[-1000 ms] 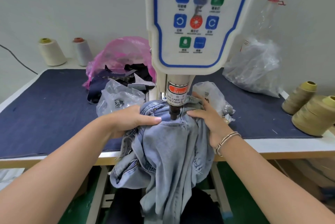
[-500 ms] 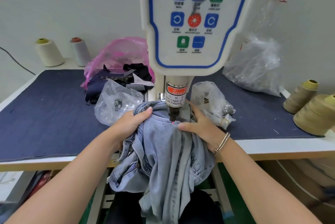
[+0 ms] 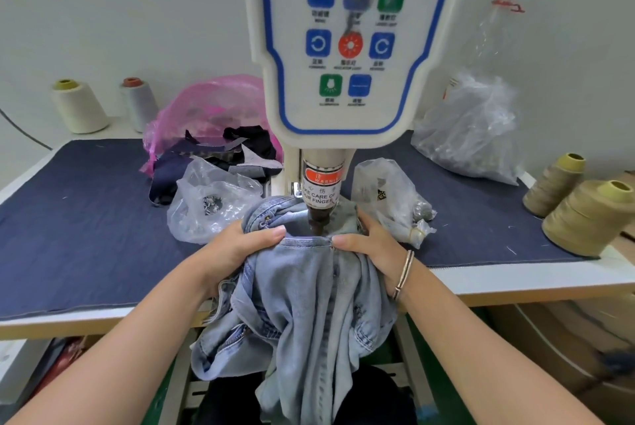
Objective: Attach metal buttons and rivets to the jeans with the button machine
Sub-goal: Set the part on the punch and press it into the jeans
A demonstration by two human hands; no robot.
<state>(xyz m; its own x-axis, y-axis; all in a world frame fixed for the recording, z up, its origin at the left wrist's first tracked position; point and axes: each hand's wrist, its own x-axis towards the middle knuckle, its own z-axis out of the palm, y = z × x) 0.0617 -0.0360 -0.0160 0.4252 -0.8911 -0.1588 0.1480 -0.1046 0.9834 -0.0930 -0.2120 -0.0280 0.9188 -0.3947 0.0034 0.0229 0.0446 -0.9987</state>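
Punch (image 3: 318, 220) lower, hands (image 3: 240, 246) nearer together.

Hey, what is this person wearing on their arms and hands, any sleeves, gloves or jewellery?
Both forearms are bare as far as the picture shows: no sleeves and no gloves. The left hand wears nothing, with no ring or watch in sight. The right hand has a thin bracelet at the wrist, two slim bands side by side that look metallic. No rings can be seen on its fingers.
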